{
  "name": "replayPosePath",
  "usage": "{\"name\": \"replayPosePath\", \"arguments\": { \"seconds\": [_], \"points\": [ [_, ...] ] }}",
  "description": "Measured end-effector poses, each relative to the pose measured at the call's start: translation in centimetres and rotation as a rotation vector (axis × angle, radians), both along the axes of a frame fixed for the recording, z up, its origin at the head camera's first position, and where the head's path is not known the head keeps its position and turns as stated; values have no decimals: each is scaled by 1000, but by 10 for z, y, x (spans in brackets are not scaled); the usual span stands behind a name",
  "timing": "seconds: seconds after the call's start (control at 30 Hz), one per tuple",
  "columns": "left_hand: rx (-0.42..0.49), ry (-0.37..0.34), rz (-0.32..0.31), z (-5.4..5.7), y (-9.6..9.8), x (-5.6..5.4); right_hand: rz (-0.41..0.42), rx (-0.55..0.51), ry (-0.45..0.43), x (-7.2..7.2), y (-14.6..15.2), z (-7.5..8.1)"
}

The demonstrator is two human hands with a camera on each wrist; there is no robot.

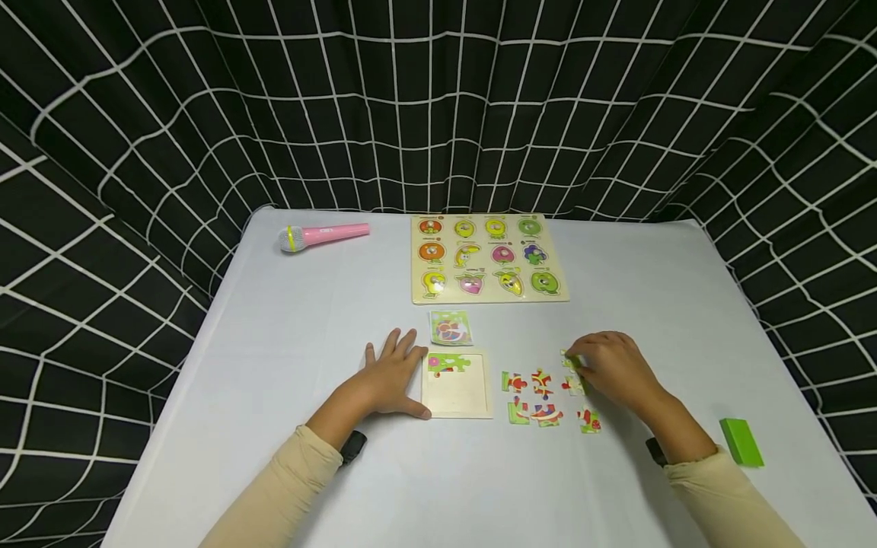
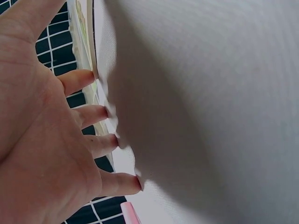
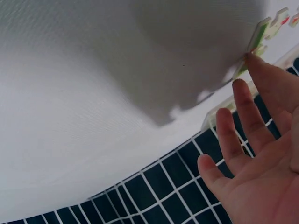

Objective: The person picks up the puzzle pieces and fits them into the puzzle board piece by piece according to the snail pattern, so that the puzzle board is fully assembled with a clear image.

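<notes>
A shallow wooden puzzle tray (image 1: 488, 384) lies mid-table, with green printed puzzle pieces (image 1: 448, 363) along the upper part of its recess. My left hand (image 1: 387, 380) is spread at the tray's left side, thumb and index fingertips at its edge; in the left wrist view its fingers (image 2: 107, 182) are straight. To the right of the tray lie several loose jigsaw pieces (image 1: 546, 412) in rough rows. My right hand (image 1: 613, 369) pinches a green-edged puzzle piece (image 1: 571, 360) at the top right of this group. In the right wrist view, fingertips meet the puzzle piece (image 3: 243, 67).
A small picture card (image 1: 451, 328) lies just above the tray. Behind it is a wooden fruit puzzle board (image 1: 489, 259). A pink toy microphone (image 1: 336, 234) lies at the back left, and a green block (image 1: 741, 442) at the right. Black gridded cloth (image 1: 438, 106) surrounds the white table.
</notes>
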State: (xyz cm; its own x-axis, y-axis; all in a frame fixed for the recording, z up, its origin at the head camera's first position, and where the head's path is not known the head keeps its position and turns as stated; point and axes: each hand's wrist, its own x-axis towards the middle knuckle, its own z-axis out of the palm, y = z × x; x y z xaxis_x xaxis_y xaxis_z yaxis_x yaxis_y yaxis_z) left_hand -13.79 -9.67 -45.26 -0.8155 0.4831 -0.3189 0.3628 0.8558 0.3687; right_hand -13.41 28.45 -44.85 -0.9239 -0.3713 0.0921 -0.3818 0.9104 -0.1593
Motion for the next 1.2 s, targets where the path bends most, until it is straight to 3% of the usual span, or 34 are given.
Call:
{"name": "replayPosePath", "arguments": {
  "seconds": [0.33, 0.53, 0.67, 0.97, 1.2],
  "points": [
    [-12, 6, -5, 3, -1, 1, 19, -32, 36, -7, 0, -4],
    [-10, -3, -5, 2, 0, 1, 25, -45, 20, -9, -5, 2],
    [-6, -2, -6, 0, 1, 1, 72, -69, 18, -10, -28, 11],
    [-18, 8, -2, 2, 2, 1, 284, -66, 20, -10, -104, 15],
    [-26, 5, 2, 0, 3, 1, 302, -34, 0, -14, -125, 9]
  ]
}}
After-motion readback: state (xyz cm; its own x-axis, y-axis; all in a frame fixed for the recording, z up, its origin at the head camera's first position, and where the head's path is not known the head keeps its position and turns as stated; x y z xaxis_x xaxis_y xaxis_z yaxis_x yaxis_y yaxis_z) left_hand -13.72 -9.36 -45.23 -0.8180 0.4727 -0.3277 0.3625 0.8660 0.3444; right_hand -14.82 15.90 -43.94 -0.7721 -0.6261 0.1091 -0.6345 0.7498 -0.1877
